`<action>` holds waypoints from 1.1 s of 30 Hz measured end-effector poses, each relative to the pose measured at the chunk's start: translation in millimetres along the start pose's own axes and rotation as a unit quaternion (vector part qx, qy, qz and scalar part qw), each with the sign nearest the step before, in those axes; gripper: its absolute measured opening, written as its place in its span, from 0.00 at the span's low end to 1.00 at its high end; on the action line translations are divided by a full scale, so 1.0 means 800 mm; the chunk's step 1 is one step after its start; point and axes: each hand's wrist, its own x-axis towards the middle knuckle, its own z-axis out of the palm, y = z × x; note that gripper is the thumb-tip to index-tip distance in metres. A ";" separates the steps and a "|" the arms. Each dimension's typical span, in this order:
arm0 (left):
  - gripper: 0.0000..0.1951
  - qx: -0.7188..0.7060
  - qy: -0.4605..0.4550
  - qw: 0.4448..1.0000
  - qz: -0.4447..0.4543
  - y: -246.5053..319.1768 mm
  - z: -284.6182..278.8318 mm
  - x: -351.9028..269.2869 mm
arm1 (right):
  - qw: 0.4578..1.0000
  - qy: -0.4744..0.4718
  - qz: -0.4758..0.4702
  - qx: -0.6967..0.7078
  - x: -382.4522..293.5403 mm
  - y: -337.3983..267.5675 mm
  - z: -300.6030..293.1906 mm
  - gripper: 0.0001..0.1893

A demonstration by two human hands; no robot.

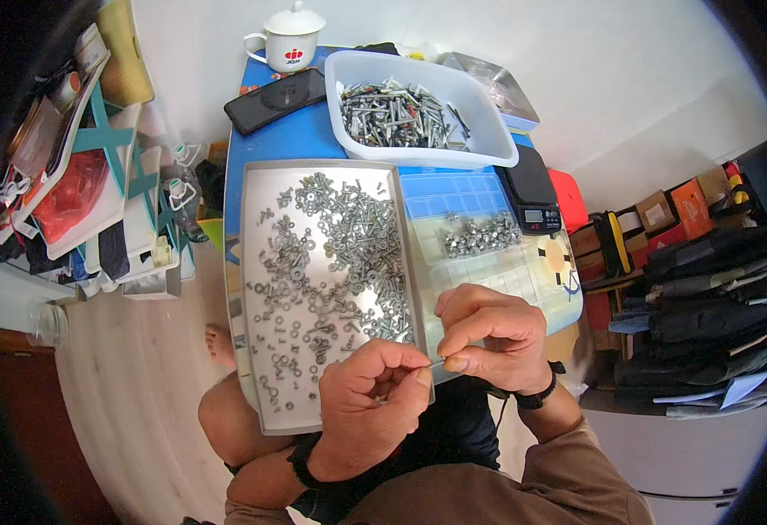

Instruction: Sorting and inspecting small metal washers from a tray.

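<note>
Above the near right corner of a shallow white tray (331,420), my left hand (370,407) pinches one end of a small thin metal fastener (437,363) between thumb and forefinger. The thumb and forefinger of my right hand (498,335) meet at its other end; whether it is one piece or two is too small to tell. Loose screws, nuts and washers (363,243) lie scattered across the tray. To its right is a clear plastic compartment box (462,193), where nuts (482,234) fill a middle section.
A translucent plastic tub (488,141) of screws and bolts (393,115) stands at the back of the small table. Around it are a black phone (277,102), a lidded mug (295,42), a metal tray (518,98) and a black digital scale (533,187). Shelves (111,141) rise at left.
</note>
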 end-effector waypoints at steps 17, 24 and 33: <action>0.01 0.137 0.009 0.986 0.092 -0.006 -0.001 0.000 | 0.993 -0.007 -0.036 -0.110 -0.004 -0.001 0.011 0.08; 0.08 0.246 0.009 0.953 0.176 -0.008 -0.003 0.002 | 0.987 -0.019 -0.072 -0.144 -0.001 0.005 0.019 0.06; 0.05 0.271 -0.006 0.945 0.181 -0.004 0.003 -0.003 | 0.991 -0.078 -0.026 -0.101 -0.011 0.011 0.011 0.21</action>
